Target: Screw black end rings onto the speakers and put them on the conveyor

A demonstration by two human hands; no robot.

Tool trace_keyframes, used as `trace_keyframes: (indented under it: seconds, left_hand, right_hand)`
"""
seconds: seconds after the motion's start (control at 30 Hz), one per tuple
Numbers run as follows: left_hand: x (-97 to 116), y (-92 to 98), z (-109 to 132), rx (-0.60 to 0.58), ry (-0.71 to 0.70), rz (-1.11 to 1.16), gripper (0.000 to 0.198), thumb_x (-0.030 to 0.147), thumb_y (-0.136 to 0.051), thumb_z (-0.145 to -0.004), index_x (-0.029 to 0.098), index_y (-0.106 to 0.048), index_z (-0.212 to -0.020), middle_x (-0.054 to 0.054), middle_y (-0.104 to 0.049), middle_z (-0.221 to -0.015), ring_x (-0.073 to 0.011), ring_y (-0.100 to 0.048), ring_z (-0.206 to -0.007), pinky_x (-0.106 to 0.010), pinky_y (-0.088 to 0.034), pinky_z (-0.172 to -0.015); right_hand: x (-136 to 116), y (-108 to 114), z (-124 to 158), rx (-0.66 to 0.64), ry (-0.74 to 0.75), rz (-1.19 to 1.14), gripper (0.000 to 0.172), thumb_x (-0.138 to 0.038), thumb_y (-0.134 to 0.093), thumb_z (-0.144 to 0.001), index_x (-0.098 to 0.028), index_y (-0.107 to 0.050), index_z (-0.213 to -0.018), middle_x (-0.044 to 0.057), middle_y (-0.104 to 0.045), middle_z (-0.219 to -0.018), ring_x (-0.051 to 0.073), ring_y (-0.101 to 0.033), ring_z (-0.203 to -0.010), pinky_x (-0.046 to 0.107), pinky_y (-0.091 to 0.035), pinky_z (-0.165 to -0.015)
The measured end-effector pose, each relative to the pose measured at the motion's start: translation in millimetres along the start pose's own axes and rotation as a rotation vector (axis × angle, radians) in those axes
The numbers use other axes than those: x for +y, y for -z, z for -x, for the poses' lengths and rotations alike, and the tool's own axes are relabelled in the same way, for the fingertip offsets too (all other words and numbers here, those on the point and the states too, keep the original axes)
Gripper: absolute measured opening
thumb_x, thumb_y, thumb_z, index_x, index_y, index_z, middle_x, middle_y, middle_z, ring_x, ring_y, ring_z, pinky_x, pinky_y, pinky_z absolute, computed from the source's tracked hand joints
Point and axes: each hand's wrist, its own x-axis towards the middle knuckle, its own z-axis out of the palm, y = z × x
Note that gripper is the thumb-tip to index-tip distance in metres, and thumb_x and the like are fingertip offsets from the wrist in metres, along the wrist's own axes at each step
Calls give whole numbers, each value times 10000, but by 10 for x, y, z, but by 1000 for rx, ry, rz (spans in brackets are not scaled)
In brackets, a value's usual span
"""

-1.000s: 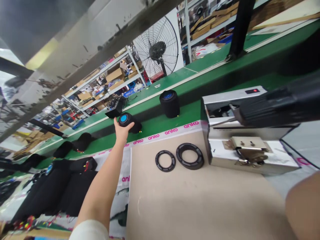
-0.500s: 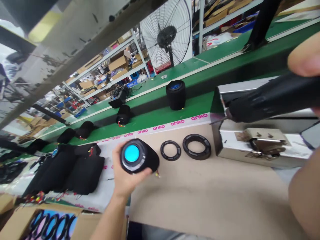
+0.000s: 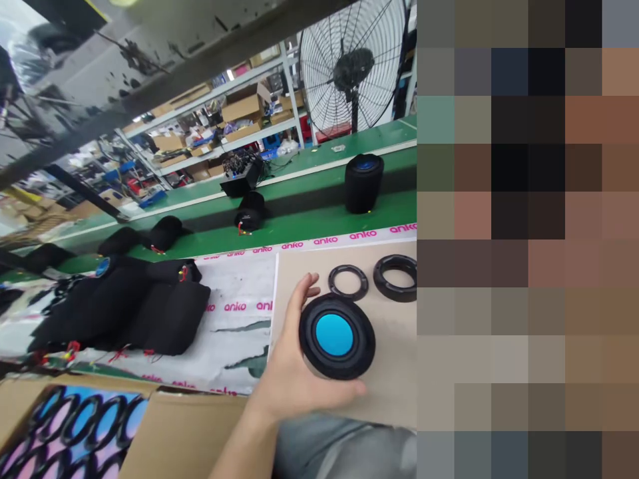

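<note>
My left hand (image 3: pixel 289 372) is closed around a black round speaker (image 3: pixel 335 334). Its blue disc faces up towards me, with the thumb along the near side and fingertips showing past the far side. Just beyond the speaker, a thin black ring (image 3: pixel 332 282) lies on the brown board (image 3: pixel 389 346), and a thicker black ring (image 3: pixel 382 283) is to its right. Coarse blocks cover the right part of the view, so my right hand and whatever it holds cannot be made out there.
Black fabric-covered speakers (image 3: pixel 170 313) with wires lie piled on the left. Another speaker (image 3: pixel 364 186) stands on the green conveyor belt (image 3: pixel 304 223). An open carton (image 3: pixel 184 426) of black rings is at lower left. A metal beam (image 3: pixel 164 80) crosses overhead; a fan (image 3: pixel 353 70) stands behind.
My left hand has brought the speaker nearer and to the right, turning its blue face upward. My right hand, earlier gripping a black power screwdriver, is now obscured by blocks. The view has shifted.
</note>
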Motion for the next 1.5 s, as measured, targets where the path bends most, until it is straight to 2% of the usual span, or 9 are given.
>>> trace_keyframes:
  seconds: [0.07,0.23,0.37,0.5,0.67,0.8,1.13,1.33,1.5]
  left_hand:
    - [72,100,-18,-119,40,-6,1404,367,-1086,-604,361,-270,-1746,-127,-329,-1820,-448,-321,-1684,-589,-407,-1330]
    - [189,105,84,-268,-64,-166,1194,387,-1070,-657,429,-414,-1654,-103,-567,-1640,-417,-554,-1537,-601,-471,-1294]
    - [160,20,249,-205,-165,-231,1160,380,-1094,-598,477,-453,-1560,-79,-542,-1616,-424,-552,-1541,-551,-577,-1211]
    - [74,-10,336,-119,-136,-208,1125,310,-1065,-625,456,-452,-1557,-93,-553,-1631,-436,-590,-1508,-619,-582,-1192]
    - [64,-75,254,36,-95,-221,1149,168,-1042,-517,397,-525,-1518,-90,-639,-1565,-445,-627,-1469,-564,-644,-1113]
    - [25,-124,41,17,-258,-167,1088,325,-1050,-560,408,-544,-1520,-67,-685,-1512,-390,-685,-1419,-493,-643,-1119]
    - [-95,-51,-157,11,-371,-227,1001,544,-1001,-655,345,-557,-1530,-95,-724,-1464,-358,-749,-1319,-478,-628,-1118]
    - [-25,62,-132,-33,-333,-297,1042,536,-1028,-635,363,-547,-1543,-112,-708,-1490,-415,-727,-1348,-562,-608,-1134]
    - [-57,24,-14,-66,-235,-200,1030,516,-1017,-667,398,-523,-1563,-84,-670,-1547,-393,-692,-1404,-540,-595,-1157]
  right_hand:
    - [89,-31,71,-73,-120,-39,814,-820,-953,-496,-225,-547,-875,-50,-529,-495,164,-467,-334,314,-422,-341]
    - [413,105,179,-126,-308,80,728,-765,-934,-619,-169,-556,-799,4,-568,-536,145,-519,-373,262,-425,-377]
    - [486,192,209,-77,-296,250,615,-625,-944,-682,-148,-558,-697,14,-576,-550,117,-531,-396,224,-420,-394]
    - [449,237,210,-51,-297,448,638,-704,-870,-716,-160,-541,-659,26,-576,-558,117,-541,-434,226,-416,-408]
    - [431,287,227,57,-379,710,588,-668,-851,-706,-206,-626,-991,10,-642,-631,147,-574,-479,257,-455,-462]
    - [524,302,276,74,-450,846,644,-557,-849,-693,-250,-630,-1214,13,-748,-871,125,-583,-463,276,-492,-492]
    - [512,409,375,160,-566,913,723,-540,-810,-746,-293,-590,-1389,-31,-658,-684,164,-653,-522,262,-512,-572]
    - [507,204,314,-55,-618,905,810,-520,-771,-823,-313,-485,-1552,-14,-739,-851,162,-672,-543,274,-513,-555]
    - [699,-204,223,-301,-495,909,701,-300,-802,-830,-357,-600,-1499,5,-751,-1301,222,-742,-1140,277,-577,-886]
